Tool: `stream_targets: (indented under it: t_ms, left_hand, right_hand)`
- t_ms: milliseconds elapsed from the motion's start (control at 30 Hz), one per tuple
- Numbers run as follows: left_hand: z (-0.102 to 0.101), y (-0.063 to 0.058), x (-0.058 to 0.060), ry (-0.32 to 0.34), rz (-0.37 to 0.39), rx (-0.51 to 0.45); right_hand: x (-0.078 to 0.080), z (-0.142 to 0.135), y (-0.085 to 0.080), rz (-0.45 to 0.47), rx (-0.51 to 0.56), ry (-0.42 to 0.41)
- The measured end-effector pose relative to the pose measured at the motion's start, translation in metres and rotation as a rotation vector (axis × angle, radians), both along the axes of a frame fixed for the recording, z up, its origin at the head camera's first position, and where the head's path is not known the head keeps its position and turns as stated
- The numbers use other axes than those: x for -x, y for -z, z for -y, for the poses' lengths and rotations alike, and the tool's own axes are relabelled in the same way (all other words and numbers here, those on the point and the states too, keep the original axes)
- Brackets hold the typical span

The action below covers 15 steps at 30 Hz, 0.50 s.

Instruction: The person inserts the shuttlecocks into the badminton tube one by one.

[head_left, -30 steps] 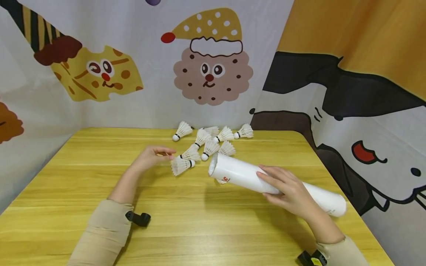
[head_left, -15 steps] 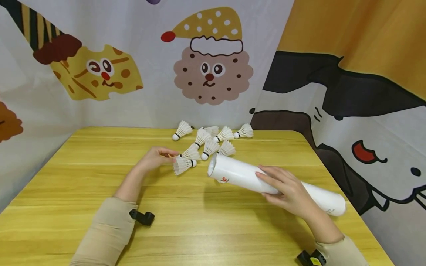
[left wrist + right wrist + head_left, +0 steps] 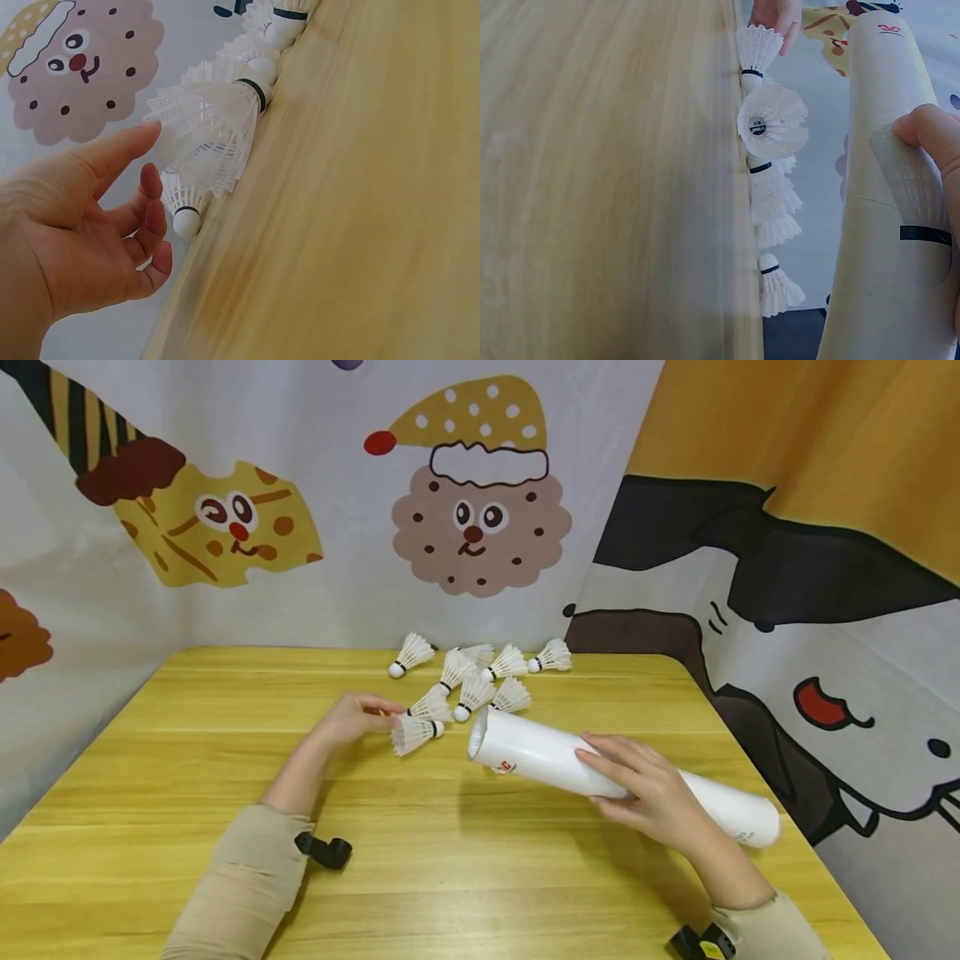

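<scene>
Near the pile's left side, my left hand (image 3: pixel 356 720) has its thumb and loosely bent fingers at the feather-skirt rim of a white shuttlecock (image 3: pixel 414 734). In the left wrist view a gap shows between thumb and forefinger, and the thumb tip is right by the skirt (image 3: pixel 206 139); firm contact cannot be told. My right hand (image 3: pixel 652 789) grips a white shuttlecock tube (image 3: pixel 540 747) around its middle. The tube lies aslant, its open mouth facing left toward the pile. A shuttlecock shape with a dark band shows on its side in the right wrist view.
Several more shuttlecocks (image 3: pixel 475 693) lie in a loose pile toward the back of the wooden table (image 3: pixel 450 877). One shuttlecock (image 3: pixel 551 656) sits at the far right of them. A cartoon-printed curtain (image 3: pixel 300 618) hangs right behind the table's back edge.
My left hand has shifted slightly right, and the nearest shuttlecock has slid a little right with it. The right hand and the tube have stayed nearly still.
</scene>
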State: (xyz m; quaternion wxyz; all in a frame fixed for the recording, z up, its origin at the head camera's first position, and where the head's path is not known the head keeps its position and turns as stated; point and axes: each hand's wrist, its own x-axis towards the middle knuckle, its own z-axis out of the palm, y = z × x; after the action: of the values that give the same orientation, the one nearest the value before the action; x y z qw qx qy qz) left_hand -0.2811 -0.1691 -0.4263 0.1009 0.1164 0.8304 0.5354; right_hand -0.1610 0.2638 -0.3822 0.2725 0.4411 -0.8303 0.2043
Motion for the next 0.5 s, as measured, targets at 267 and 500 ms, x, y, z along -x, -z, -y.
stream_targets:
  t_ms: [267, 500]
  left_hand:
    - [-0.0071, -0.0029, -0.0024, -0.029, 0.027, -0.049]
    - [-0.0112, -0.0080, -0.0072, -0.035, -0.003, -0.053]
  right_hand:
    - [0.0006, 0.0002, 0.0001, -0.008, 0.016, -0.013]
    - [0.0011, 0.0001, -0.0001, -0.012, 0.010, -0.015]
